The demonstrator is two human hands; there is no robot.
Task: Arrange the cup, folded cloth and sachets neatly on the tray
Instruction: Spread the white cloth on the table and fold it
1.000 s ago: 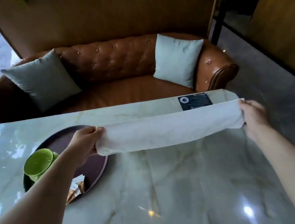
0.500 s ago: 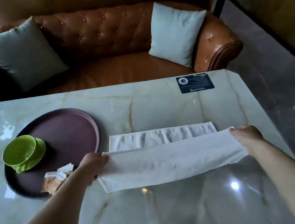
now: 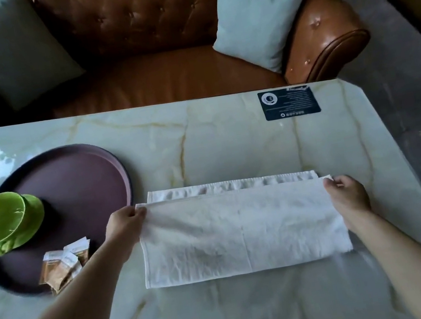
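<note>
A white cloth (image 3: pixel 241 227) lies folded lengthwise on the marble table, its upper layer reaching almost to the far hem. My left hand (image 3: pixel 124 228) pinches the top layer's far left corner. My right hand (image 3: pixel 346 197) pinches its far right corner. To the left sits a round dark purple tray (image 3: pixel 89 180). On the tray's left part a green cup (image 3: pixel 3 221) leans on its green saucer. Several brown and white sachets (image 3: pixel 65 265) lie in a loose heap at the tray's near edge, partly behind my left forearm.
The marble table (image 3: pixel 227 134) ends at a cut corner on the right, with grey floor beyond. A dark card (image 3: pixel 289 102) lies near the far right edge. Behind the table stands a brown leather sofa (image 3: pixel 141 30) with two pale cushions.
The cloth was stretched in the air between both hands; it has come down onto the table and its top layer has been folded over. The view has tilted down.
</note>
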